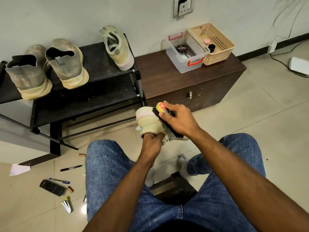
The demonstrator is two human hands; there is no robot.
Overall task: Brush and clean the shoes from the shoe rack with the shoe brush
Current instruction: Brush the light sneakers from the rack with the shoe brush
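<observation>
a clear plastic box [181, 61] with red latches sat on the dark wooden cabinet [167, 77], and inside it lay a round black tin [182, 48] whose lid read "cherry", seen upside down. just beside the box, touching its right side, stood a beige perforated basket [220, 54]; it held a small pink-capped item [207, 41] and a black cap-like object [212, 47], though what those were could not be told.

the shoe brush [161, 107] had a yellow back with a red label; its white lettering was too blurred to read. the right hand [179, 122] gripped the brush from above, fingers curled over its back, black bristles pressed against the side of the beige shoe [148, 120]. that shoe was held in the air in front of the knees, just off the lower right corner of the black shoe rack [100, 104]. the left hand [153, 144] held it from below, fingers curled into the shoe's opening.

on the rack's top shelf a matching beige shoe [119, 51] stood near the right edge, and a pair of dusty grey slip-on shoes [48, 67] sat well apart from it at the left, heels overhanging the front edge.

on the tiled floor [250, 114] at the left lay a black marker [71, 168], a blue pen [60, 180], a black remote-like object [52, 190] and small batteries [70, 189]. open tile stretched to the right of the cabinet, up to a cable [280, 61] near the wall.
</observation>
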